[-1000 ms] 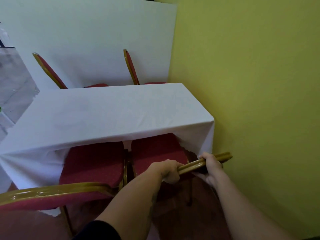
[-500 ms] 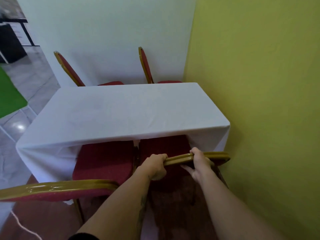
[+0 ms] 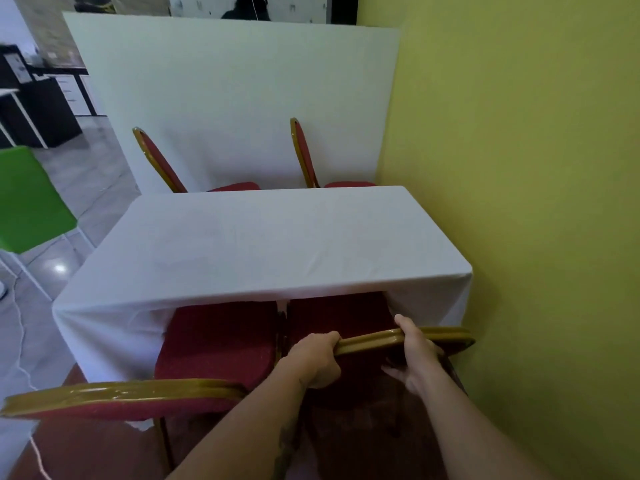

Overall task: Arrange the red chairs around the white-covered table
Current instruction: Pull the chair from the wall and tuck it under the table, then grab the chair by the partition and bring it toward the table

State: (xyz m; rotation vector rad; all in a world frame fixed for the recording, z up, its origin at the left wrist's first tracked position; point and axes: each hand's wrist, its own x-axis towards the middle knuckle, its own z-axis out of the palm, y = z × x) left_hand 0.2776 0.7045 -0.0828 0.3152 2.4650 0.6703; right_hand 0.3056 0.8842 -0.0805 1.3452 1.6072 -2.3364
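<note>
A white-covered table (image 3: 277, 244) stands against the yellow wall. Two red chairs with gold frames sit at its far side, the left one (image 3: 156, 161) and the right one (image 3: 303, 154). At the near side, a red chair (image 3: 221, 341) stands on the left with its seat partly under the cloth. Beside it on the right is another red chair (image 3: 339, 317), pushed under the table edge. My left hand (image 3: 320, 358) and my right hand (image 3: 414, 348) both grip the gold top rail of this right chair's backrest.
The yellow wall (image 3: 519, 202) runs close along the table's right side. A white partition (image 3: 225, 91) stands behind the far chairs. A green chair (image 3: 27, 199) is on the tiled floor at the left. A white cable (image 3: 24, 358) trails on the floor.
The right near chair has slid further in under the cloth, with both hands still on its backrest. My view has lifted and shows more of the room at the left.
</note>
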